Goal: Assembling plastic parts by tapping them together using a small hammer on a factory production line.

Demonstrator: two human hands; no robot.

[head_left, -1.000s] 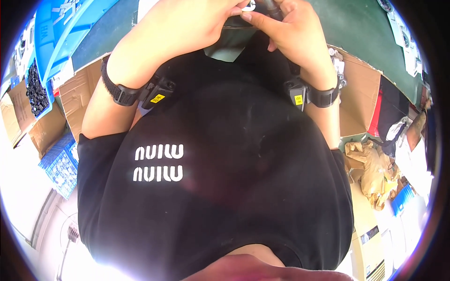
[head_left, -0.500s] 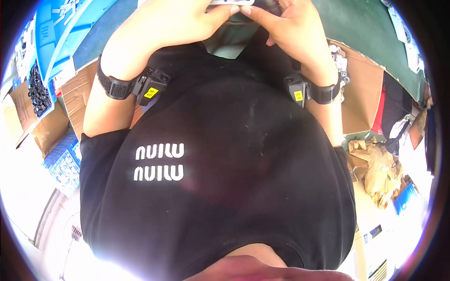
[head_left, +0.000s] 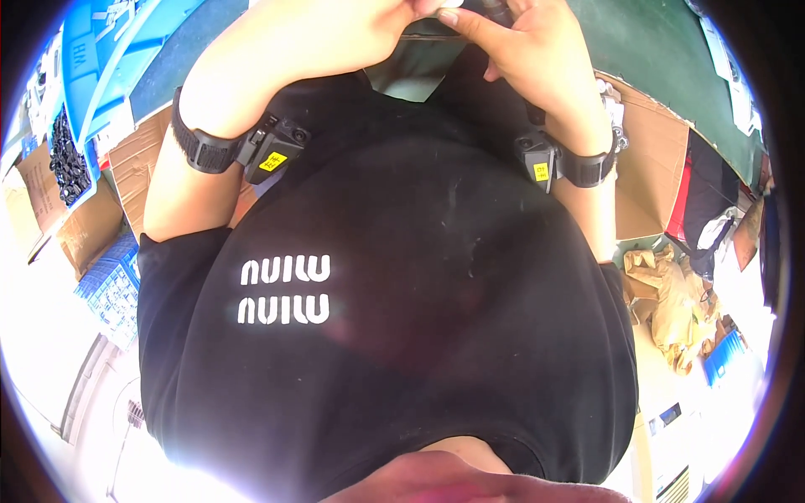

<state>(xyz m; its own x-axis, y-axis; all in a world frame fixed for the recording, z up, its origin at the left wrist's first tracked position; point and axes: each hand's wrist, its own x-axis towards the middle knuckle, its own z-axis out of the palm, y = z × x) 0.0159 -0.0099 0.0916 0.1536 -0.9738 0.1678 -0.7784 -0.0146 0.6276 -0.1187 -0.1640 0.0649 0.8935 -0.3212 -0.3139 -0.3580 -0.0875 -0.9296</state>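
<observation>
in the head view we see our left hand [head_left: 365, 29] and right hand [head_left: 541, 54] meet by a small white thing [head_left: 453, 3] at the top edge, but we cannot tell if either grips it.

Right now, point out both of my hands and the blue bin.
Left hand [head_left: 340, 38]: head view, on the middle of the hand.
Right hand [head_left: 543, 54]: head view, middle of the hand.
Blue bin [head_left: 84, 84]: head view, bare plastic.

Left hand [head_left: 348, 33] turned, white piece [head_left: 451, 3] showing less than just before
</observation>
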